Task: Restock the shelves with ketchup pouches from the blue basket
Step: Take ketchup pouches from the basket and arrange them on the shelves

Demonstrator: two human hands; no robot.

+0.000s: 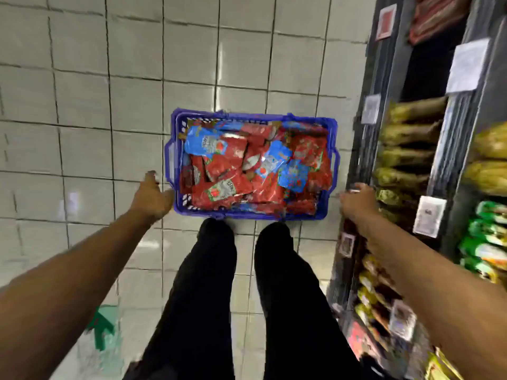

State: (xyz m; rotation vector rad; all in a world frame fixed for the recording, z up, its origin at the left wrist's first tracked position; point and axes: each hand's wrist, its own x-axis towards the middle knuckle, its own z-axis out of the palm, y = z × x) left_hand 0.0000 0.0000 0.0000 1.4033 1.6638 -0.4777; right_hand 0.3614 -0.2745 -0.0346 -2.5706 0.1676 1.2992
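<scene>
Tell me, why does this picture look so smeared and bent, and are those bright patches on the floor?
Head view: the wide lens bows the floor tile lines; the shelves at right are smeared by motion blur, price tags unreadable; both hands, left and right, are soft-edged; pale glare spots sit on the tiles and on the pouches in the basket.

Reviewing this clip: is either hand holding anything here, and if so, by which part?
Nothing is held. The left hand hangs open beside the blue basket, clear of its handle. The right hand is blurred, but no pouch shows in it.
</scene>
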